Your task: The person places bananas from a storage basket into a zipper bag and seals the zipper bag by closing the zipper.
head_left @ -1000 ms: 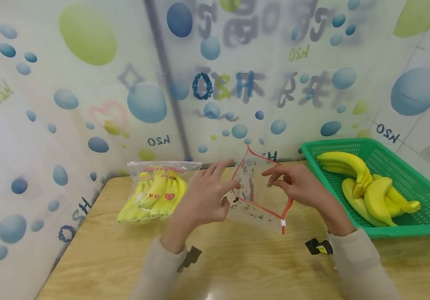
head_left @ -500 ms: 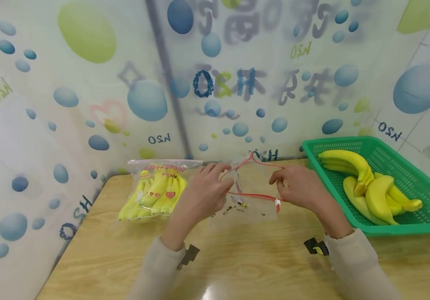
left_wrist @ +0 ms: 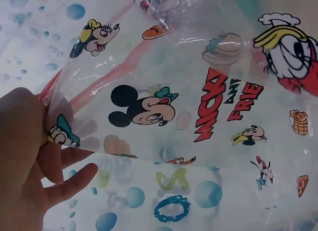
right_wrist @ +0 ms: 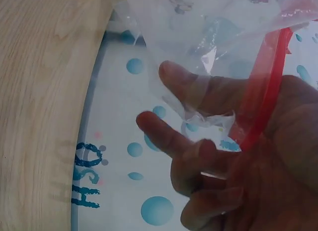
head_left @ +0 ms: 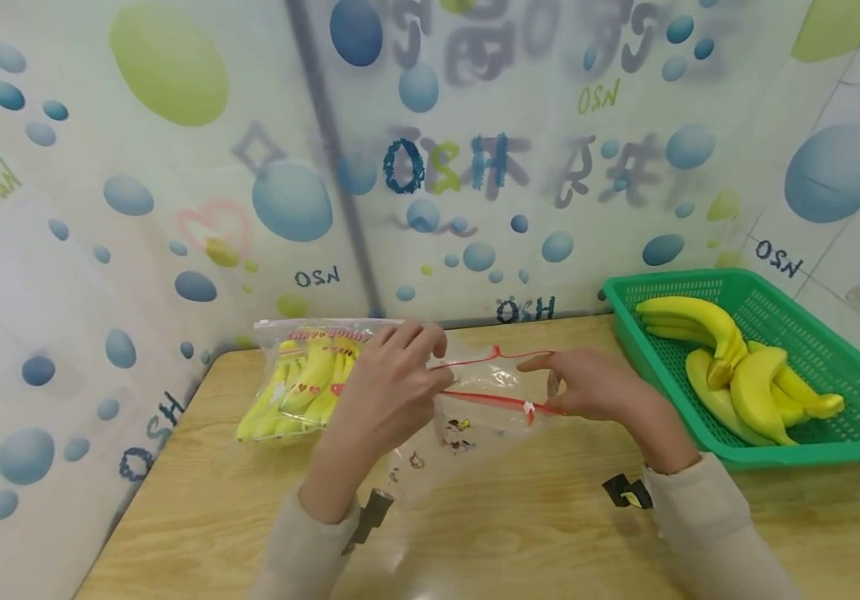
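Note:
A clear zip bag (head_left: 467, 442) with cartoon prints and a red zip edge hangs between both hands, its mouth parted. My left hand (head_left: 392, 387) pinches the bag's left end near the red edge, and the left wrist view shows the printed film (left_wrist: 149, 112) spread out from that pinch. My right hand (head_left: 598, 387) is at the mouth's other end. In the right wrist view its thumb (right_wrist: 213, 94) shows straight through the film, apart from the loosely bent fingers (right_wrist: 169, 134), with the red zip strip (right_wrist: 266, 87) across its base. A white slider (head_left: 528, 408) sits on the near zip edge.
Left of the hands lies a filled zip bag of bananas (head_left: 287, 400) on the wooden table (head_left: 475, 533). At right stands a green basket (head_left: 812, 454) with several bananas (head_left: 756, 387) in it. A bubble-patterned curtain (head_left: 460, 242) hangs behind the table.
The bag's mouth has dropped lower and narrowed, its red edges now running almost level. The left hand has gone from spread fingers to a pinch on the bag; the right thumb moved to the near zip edge.

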Demonstrator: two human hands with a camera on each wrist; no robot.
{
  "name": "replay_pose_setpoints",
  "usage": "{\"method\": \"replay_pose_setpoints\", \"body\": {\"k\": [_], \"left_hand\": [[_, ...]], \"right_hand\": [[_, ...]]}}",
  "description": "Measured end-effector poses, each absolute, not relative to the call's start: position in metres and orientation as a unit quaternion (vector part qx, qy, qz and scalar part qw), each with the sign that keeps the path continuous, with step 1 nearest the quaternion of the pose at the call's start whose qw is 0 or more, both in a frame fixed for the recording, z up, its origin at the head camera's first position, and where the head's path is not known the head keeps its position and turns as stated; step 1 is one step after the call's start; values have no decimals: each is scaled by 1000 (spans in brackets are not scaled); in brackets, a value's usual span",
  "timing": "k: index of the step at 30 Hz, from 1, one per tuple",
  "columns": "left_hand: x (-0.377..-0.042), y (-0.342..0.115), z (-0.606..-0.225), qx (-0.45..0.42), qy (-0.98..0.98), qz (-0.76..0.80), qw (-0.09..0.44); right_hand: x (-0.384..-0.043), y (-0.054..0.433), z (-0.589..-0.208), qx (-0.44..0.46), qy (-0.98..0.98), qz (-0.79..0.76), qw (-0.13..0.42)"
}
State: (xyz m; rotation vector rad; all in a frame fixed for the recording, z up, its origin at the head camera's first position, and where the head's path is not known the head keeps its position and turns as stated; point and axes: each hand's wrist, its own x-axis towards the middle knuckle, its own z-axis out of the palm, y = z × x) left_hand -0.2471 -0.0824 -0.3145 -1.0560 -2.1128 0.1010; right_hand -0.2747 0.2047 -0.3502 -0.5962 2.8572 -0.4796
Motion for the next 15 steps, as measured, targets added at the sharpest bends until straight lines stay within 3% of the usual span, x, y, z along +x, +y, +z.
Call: {"method": "replay_pose_setpoints", "body": {"k": [6,15], "left_hand": [[-247,-87,-313,-441,-825,-75,345],[-255,-94,-316,-464,-851,-195,150]], "right_hand": [[-275,205,-353,-261,930,-240,96],[-275,207,-359,-270,902,-316,118]]}}
